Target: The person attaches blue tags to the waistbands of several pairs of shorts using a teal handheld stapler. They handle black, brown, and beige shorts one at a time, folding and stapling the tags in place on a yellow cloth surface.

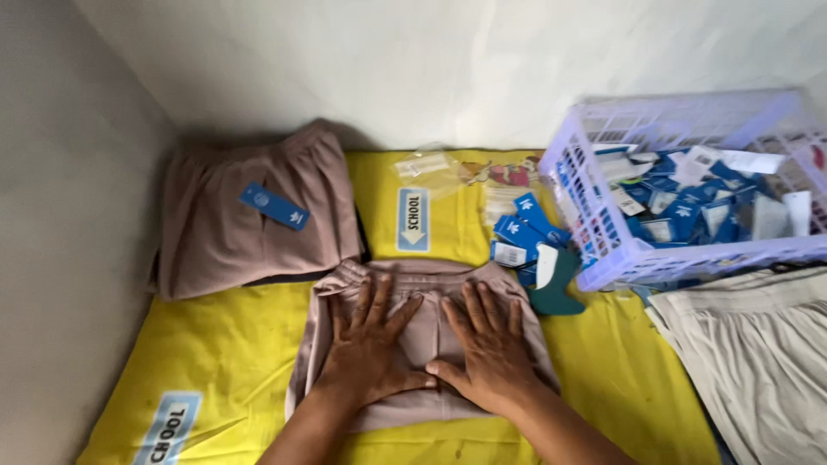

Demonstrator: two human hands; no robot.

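Currently both hands lie flat, palms down, on a folded pair of mauve shorts (422, 344) at the 6 o'clock position of the yellow mat (215, 344). The left hand (372, 344) covers the left half of the shorts, fingers spread apart and pointing toward 12 o'clock. The right hand (489, 349) covers the right half, fingers likewise apart and extended, thumb angled toward the left hand; the two thumbs nearly meet at the garment's centre. Neither hand grips anything.

The shorts lie with the elastic waistband at the far edge, toward 12 o'clock, and the leg hems toward the person. The fold is roughly square, with its long axis running slightly from 6 to 12 o'clock.

At 10 o'clock sits a stack of folded shorts (254, 224) of the same colour, a blue tag (274, 207) on top. At 2 o'clock stands a white plastic basket (594, 250) filled with blue tags, with loose blue tags (521, 232) just beside it on the mat. At 4 o'clock lies a beige garment (758, 353).
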